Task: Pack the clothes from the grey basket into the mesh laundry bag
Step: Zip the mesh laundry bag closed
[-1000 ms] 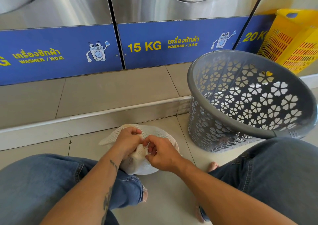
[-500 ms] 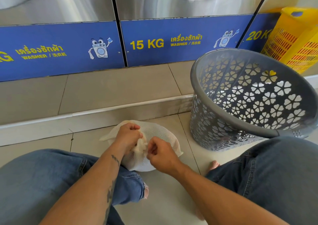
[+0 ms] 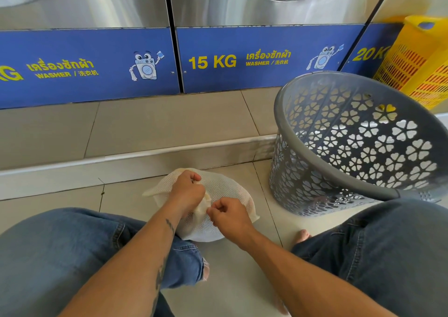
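The cream mesh laundry bag (image 3: 230, 190) lies bulging on the tiled floor between my knees. My left hand (image 3: 186, 192) grips the gathered fabric at its mouth. My right hand (image 3: 230, 216) pinches the same bunched opening from the right, fingers closed; whether it holds a cord or the fabric itself is unclear. The grey basket (image 3: 303, 171) with flower-shaped holes stands to the right of the bag, tilted towards me. No clothes show inside it, though its bottom is hidden behind the near rim.
Steel washers with blue panels (image 3: 242, 57) line a raised tiled step (image 3: 145, 152) just behind the bag. A yellow plastic basket (image 3: 417, 62) leans at the far right. My jeans-clad knees frame the bag on both sides.
Both hands stay at the bag's mouth. The right hand has drawn slightly down and right from the left, and the bunched neck between them looks tighter.
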`<state>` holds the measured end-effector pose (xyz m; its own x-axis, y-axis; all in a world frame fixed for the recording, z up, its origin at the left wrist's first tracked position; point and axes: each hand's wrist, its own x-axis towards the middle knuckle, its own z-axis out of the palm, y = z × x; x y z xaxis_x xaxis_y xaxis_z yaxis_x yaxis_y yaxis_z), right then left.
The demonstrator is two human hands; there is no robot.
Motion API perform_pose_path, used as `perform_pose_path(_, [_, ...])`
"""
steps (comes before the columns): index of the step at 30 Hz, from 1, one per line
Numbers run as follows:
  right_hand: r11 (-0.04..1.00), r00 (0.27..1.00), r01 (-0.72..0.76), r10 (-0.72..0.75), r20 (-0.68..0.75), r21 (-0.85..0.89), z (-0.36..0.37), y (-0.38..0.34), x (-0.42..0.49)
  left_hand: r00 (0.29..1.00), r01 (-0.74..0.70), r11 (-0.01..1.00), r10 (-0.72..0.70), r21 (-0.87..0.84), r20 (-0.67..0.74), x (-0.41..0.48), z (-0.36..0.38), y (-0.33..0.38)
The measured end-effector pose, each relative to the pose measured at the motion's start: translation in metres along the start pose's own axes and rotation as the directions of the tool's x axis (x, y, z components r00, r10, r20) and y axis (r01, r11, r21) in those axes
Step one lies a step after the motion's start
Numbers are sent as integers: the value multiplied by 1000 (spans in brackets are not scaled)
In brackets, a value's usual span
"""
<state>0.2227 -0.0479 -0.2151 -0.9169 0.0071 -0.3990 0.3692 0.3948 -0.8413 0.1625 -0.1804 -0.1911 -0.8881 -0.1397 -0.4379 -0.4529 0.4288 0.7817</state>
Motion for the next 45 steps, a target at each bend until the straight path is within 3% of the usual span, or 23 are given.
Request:
perform_pose_path(6, [965, 993, 107, -92, 72, -240, -8, -3, 1, 998, -62, 997, 63, 37, -25, 1, 3, 1])
perform_pose_path(10, [846, 987, 142, -84, 135, -513, -21, -7, 4, 995, -91, 993, 94, 72, -39, -1, 5, 1])
perform_pose_path(13, [785, 990, 126, -62, 125, -607, -26, -13, 1, 992, -114, 986, 120, 123, -42, -2, 9, 5])
perform_pose_path(15, [789, 991, 72, 10, 130, -610, -27, -17, -1, 987, -131, 979, 143, 154, -69, -2, 11, 11])
perform_pose_path(18, [909, 975, -60, 142, 171, -412, -32, -21, -2, 976, -172, 973, 189, 156, -105, -4, 13, 23])
perform_pose_path(22, [954, 954, -116, 184, 235, -277, -55, -27, -3, 937, -335, 926, 347, 171, -43, -11, 14, 41])
perform_pose_path(27, [928, 989, -137, 147, 2, -347, -60, -10, -12, 865, -473, 854, 497, 215, -70, -22, -15, 55])
perform_pose_path(30, [927, 990, -142, 139, -34, -348, -45, -13, -14, 912, -331, 859, 397, 390, -100, -19, -42, 34])
perform_pose_path(33, [914, 991, -133, 134, -25, -384, -30, -17, -3, 992, -34, 826, 97, 562, -82, -14, -62, -4])
perform_pose_path(36, [918, 986, -165, 154, -59, -362, -17, -21, 19, 996, 86, 850, -90, 519, -16, -7, -65, -24])
perform_pose_path(38, [910, 974, -224, 193, -122, -350, -13, -20, 36, 994, 105, 887, -93, 451, -49, 7, -62, -24])
perform_pose_path(40, [894, 931, -345, 288, -224, -284, -14, -17, 54, 989, 128, 846, -74, 517, -124, 27, -57, -21])
perform_pose_path(43, [876, 841, -479, 440, -316, -55, -17, -10, 85, 977, 178, 708, -42, 684, -210, 58, -47, -15])
perform_pose_path(45, [861, 793, -501, 496, -353, 83, -19, -3, 108, 979, 125, 740, 16, 661, -203, 78, -38, -14])
